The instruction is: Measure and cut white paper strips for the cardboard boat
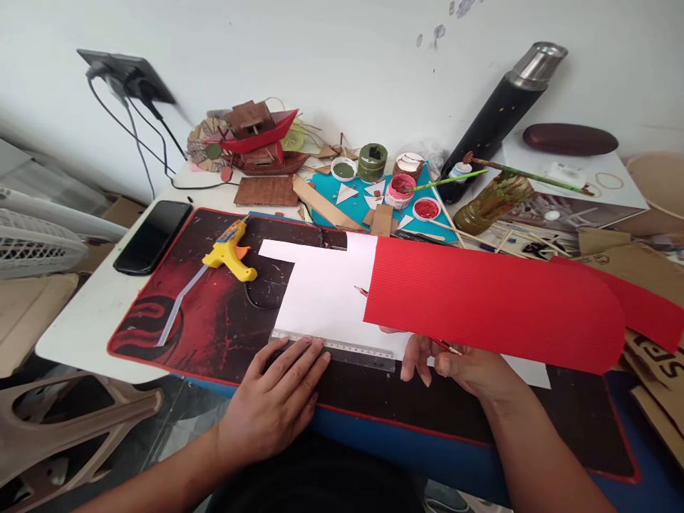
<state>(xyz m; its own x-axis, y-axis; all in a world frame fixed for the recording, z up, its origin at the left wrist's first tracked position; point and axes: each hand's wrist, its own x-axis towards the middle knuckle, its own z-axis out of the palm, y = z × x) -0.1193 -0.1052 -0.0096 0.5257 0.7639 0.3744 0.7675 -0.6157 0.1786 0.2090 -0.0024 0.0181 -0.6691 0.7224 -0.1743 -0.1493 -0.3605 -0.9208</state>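
My left hand [286, 395] lies flat, fingers spread, pressing a clear ruler [342, 349] along the near edge of white paper [320, 292]. A red corrugated sheet [491, 299] with a rounded right end is raised over the paper's right part. Under its near edge is my right hand [454, 367], its fingers partly hidden by the sheet. It supports the sheet and also has a pencil [361, 291] in its grasp. The pencil's point shows past the sheet's left edge, and its middle passes beneath the sheet.
On the dark mat [214, 328] lies a yellow glue gun [229, 256], left of the paper. A phone [153, 237] is at the far left. Behind are model boats [256, 135], open paint pots [400, 191], a brush jar [491, 203] and a tilted thermos [496, 114]. Cardboard [652, 363] fills the right.
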